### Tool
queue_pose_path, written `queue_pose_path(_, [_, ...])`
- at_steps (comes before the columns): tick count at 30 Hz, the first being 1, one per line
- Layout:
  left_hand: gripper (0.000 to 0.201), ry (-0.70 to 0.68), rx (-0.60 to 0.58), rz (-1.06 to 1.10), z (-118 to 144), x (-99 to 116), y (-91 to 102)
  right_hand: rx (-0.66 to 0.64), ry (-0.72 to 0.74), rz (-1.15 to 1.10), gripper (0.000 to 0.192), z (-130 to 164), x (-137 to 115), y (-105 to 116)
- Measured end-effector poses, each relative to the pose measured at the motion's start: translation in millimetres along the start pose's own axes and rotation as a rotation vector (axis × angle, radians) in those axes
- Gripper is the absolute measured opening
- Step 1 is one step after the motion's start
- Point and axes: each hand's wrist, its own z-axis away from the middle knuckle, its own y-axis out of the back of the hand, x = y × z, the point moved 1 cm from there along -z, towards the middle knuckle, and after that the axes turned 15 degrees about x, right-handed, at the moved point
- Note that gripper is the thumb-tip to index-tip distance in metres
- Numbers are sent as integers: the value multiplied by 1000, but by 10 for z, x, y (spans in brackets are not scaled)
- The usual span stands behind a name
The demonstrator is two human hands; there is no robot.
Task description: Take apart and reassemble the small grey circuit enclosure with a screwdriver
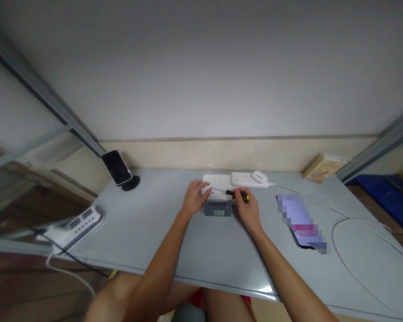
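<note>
My right hand [246, 206] grips a screwdriver [244, 196] by its black and yellow handle. Its thin shaft points left across a white sheet [216, 180], toward the fingers of my left hand [195, 197]. The left thumb and forefinger are apart, close to the screwdriver's tip; whether they touch it is too small to tell. Between my hands lies a dark grey box [218, 209] with a row of vent slots and a pale label on its near side. A few tiny dark specks, too small to name, show on the sheet near the left thumb.
A white power strip [248, 180] with a small white case [259, 177] on it sits behind the sheet. At right are a phone [302, 223], a loose white cable [334, 237] and a yellowish box [324, 167]. Leftward stand a phone on a stand [117, 167] and another power strip [77, 228].
</note>
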Motion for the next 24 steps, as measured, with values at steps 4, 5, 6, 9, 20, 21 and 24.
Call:
queue_pose_path(4, [23,-24,-65,-28,10,-37,-28,-4,-12,-13,43,20,-12,5])
queue_pose_path(5, [21,-34,-65,-17,12,-47,-30,-12,-20,-13,43,24,-11,4])
queue_pose_path(6, [19,-43,-60,-3,13,-56,-30,-21,-29,-13,42,28,-9,1])
queue_pose_path(9, [17,-59,-38,38,20,-85,-17,-21,-53,-20,42,40,-4,-14])
queue_pose_path(20, [27,-153,-22,23,48,-97,9,-3,-60,-35,46,38,9,-62])
queue_pose_path(21, [27,-171,-28,15,45,-86,11,-3,-60,-40,46,33,10,-63])
queue_pose_path(24, [23,-212,-29,-18,38,-62,7,17,-47,-34,45,14,-1,-58])
